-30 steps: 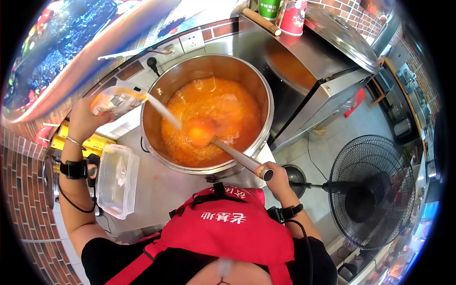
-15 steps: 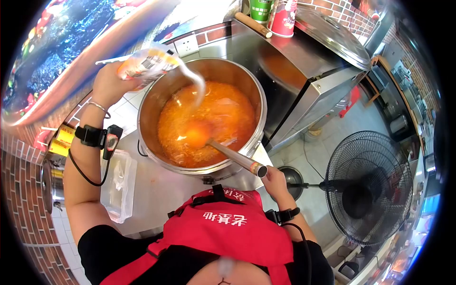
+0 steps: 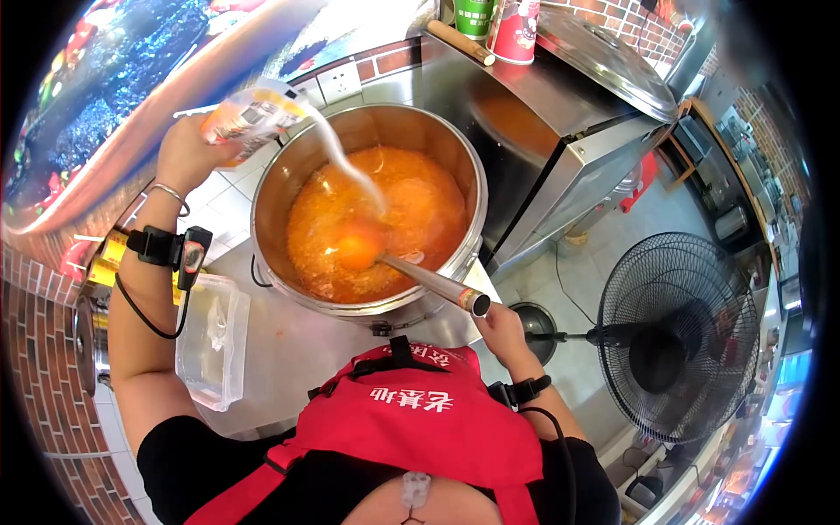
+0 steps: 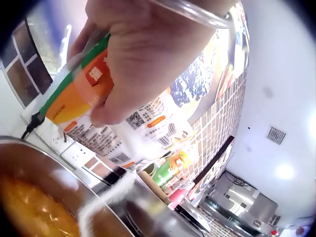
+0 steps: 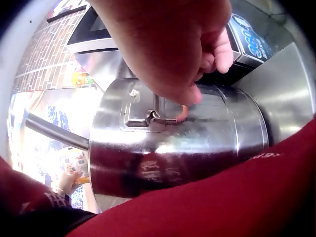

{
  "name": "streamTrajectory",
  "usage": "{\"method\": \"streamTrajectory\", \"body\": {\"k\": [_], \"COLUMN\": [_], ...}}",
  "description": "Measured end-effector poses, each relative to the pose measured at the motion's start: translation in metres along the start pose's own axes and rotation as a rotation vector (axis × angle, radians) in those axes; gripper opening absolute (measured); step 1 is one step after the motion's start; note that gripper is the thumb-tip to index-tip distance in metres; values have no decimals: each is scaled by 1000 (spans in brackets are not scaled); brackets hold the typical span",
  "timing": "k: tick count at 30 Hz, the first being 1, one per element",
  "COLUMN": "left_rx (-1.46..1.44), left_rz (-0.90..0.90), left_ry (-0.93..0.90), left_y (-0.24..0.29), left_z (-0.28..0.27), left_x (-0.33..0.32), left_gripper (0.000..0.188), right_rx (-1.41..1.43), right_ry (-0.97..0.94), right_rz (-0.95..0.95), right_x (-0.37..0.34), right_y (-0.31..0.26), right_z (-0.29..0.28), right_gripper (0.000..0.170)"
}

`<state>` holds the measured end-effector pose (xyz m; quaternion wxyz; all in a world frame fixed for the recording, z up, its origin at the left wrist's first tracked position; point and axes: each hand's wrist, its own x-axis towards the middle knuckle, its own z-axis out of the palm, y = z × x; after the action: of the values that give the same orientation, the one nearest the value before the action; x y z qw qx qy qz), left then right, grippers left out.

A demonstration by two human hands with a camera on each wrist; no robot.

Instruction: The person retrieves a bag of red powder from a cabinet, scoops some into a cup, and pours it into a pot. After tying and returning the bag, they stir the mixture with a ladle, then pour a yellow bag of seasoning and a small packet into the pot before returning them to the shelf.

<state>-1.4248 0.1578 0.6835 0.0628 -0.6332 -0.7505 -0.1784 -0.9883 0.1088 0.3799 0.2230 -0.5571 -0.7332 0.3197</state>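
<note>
My left hand grips a printed plastic bag, tilted over the far left side of a large steel pot. White granules pour from its mouth in a stream. Orange-red broth with bits in it fills part of the pot. A long-handled ladle leans across the near right rim, its bowl in the broth. Beside the pot, my right hand is curled at its side handle, fingers round it and partly hiding it. The ladle's handle stands free of that hand.
A clear plastic tub is on the steel counter, left of the pot. On the steel cabinet at the right are a rolling pin, a green cup, a red cup and a lid. A black fan stands at the right.
My left hand and the bag moved up and right over the pot, then back slightly left. The granule stream now curves farther into the pot. The right hand stays by the rim.
</note>
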Motion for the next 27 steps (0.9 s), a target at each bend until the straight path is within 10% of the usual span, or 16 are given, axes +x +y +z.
{"method": "streamTrajectory", "body": {"k": [12, 14, 27], "left_rx": [109, -278, -164], "left_rz": [-103, -38, -84], "left_ry": [-33, -30, -5], "left_y": [-61, -75, -31], "left_z": [-32, -31, 4], "left_x": [-55, -64, -1], "left_gripper": [31, 31, 33], "right_rx": [-11, -5, -32], "right_ry": [-48, -61, -36], "right_rz": [6, -11, -52], "right_x": [6, 8, 0], "right_y": [-5, -5, 0], "right_z": [2, 5, 7], "right_gripper": [21, 21, 23]}}
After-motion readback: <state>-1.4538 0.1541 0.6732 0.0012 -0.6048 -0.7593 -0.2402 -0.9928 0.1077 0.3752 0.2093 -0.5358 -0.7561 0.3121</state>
